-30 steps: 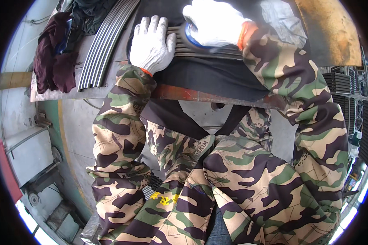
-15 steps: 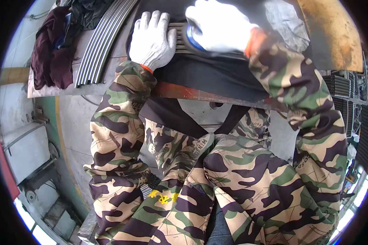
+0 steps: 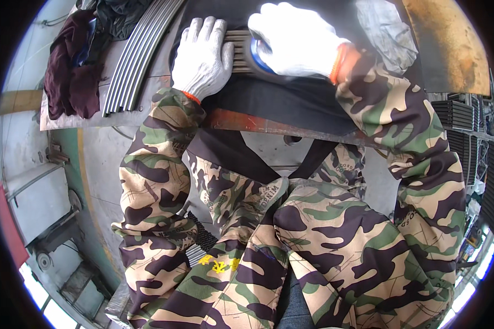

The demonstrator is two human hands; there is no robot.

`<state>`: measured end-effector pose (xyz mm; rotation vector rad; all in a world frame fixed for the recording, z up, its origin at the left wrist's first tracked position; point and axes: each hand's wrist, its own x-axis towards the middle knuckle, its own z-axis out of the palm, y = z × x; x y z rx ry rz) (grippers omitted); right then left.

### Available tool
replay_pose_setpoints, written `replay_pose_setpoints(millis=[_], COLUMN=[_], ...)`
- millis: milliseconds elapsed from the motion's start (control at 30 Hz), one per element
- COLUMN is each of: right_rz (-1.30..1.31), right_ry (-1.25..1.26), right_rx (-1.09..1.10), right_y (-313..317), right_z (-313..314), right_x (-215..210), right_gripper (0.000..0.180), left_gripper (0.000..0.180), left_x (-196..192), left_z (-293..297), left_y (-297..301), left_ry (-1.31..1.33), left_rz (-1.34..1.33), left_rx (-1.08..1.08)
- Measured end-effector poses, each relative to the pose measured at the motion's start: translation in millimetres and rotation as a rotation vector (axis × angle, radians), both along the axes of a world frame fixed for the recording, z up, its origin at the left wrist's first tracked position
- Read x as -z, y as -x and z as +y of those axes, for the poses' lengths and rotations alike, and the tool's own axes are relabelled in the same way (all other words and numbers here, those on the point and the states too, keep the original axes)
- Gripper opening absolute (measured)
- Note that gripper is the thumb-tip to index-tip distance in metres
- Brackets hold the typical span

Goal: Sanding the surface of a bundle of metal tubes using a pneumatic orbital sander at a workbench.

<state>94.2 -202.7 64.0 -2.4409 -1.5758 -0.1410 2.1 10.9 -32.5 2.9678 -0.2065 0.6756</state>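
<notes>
My left hand [image 3: 202, 61], in a white knit glove with an orange cuff, lies flat over the left ends of several thin metal rods [image 3: 239, 52], its fingers stretched out. The rods lie side by side on a black cloth [image 3: 269, 101]. My right hand [image 3: 296, 41], gloved likewise, is closed round a round, disc-like object with a blue edge [image 3: 263, 56] and a dark rim, which rests on the rods. The glove covers most of that object, so its exact kind cannot be told. The right ends of the rods are hidden.
More shiny metal rods [image 3: 137, 60] lie in a row at the left of the table. Beyond them is a dark maroon cloth [image 3: 74, 77]. A crumpled grey-white cloth [image 3: 389, 35] lies at the right, beside a rusty tan board [image 3: 447, 41]. Racks of dark bars [image 3: 458, 118] stand farther right.
The right hand, blurred before, looks sharper and stays closed round the blue-edged object in nearly the same spot. My left hand still lies flat, shifted slightly left in the picture.
</notes>
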Motion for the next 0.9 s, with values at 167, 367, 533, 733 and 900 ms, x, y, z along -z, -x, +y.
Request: replay_pose_setpoints(millis=[167, 367, 533, 733, 900], right_rz=[-0.057, -0.021, 0.010, -0.094, -0.014], right_ry=[0.003, 0.028, 0.036, 0.013, 0.072], right_rx=[0.036, 0.068, 0.009, 0.052, 0.119], right_y=[-13, -12, 0, -18, -18], right_z=[10, 11, -1, -13, -9], right_x=[5, 1, -5, 2, -7], right_gripper=[0.025, 0.024, 0.025, 0.025, 0.025], left_gripper=[0.046, 0.043, 0.044, 0.043, 0.043], left_x=[6, 3, 1, 11, 7], left_z=[2, -2, -4, -1, 0], left_y=[-1, -5, -2, -15, -16], left_ry=[-0.016, 0.002, 0.023, -0.066, -0.090], left_rz=[-0.023, -0.105, -0.007, -0.137, -0.173], left_rx=[-0.007, 0.044, -0.001, -0.019, -0.009])
